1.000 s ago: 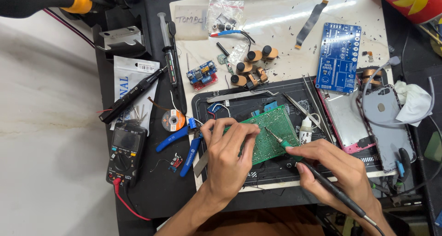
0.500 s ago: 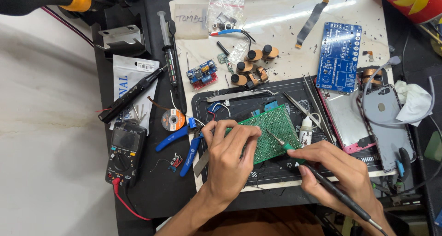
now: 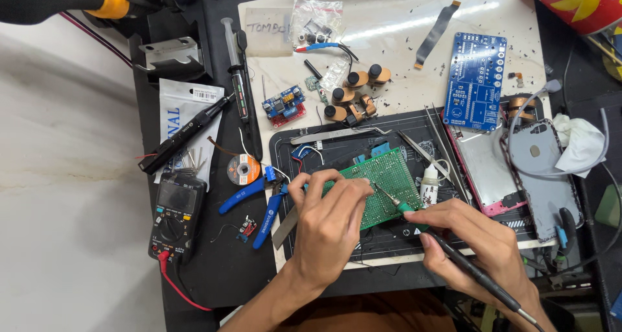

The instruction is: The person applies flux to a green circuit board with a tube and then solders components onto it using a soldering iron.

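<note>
While the right hand (image 3: 483, 241) closes around a soldering iron (image 3: 447, 248), its fingers wrapped pen-fashion about the dark handle and green collar, the fine tip reaches up and left onto the green perforated circuit board (image 3: 389, 183). That board lies tilted on the black work mat (image 3: 337, 152), just ahead of both hands. The left hand (image 3: 330, 225) rests on the board's left part, its grip pinched shut on that edge with the fingertips curled over it; the iron's tip meets the board just right of those fingertips.

Left of the left hand lie blue-handled pliers (image 3: 256, 202) and, beside them, a small spool of solder wick (image 3: 243, 169). Farther left sits a black multimeter (image 3: 175, 215) with a red lead trailing toward the near edge of the desk (image 3: 65, 241). Right of the board stand a small white bottle (image 3: 429, 184) and tweezers (image 3: 421, 154), then an opened phone with a pink frame (image 3: 483, 170) and its grey back cover (image 3: 541, 170).

Beyond the mat, on a pale sheet, lie a cluster of brown cylindrical parts (image 3: 353, 95), a small blue and red module (image 3: 284, 105), a blue circuit board (image 3: 476, 79) and a dark flat ribbon cable (image 3: 437, 34). A black pen-shaped tool (image 3: 188, 134) lies across a white packet at the far left.
</note>
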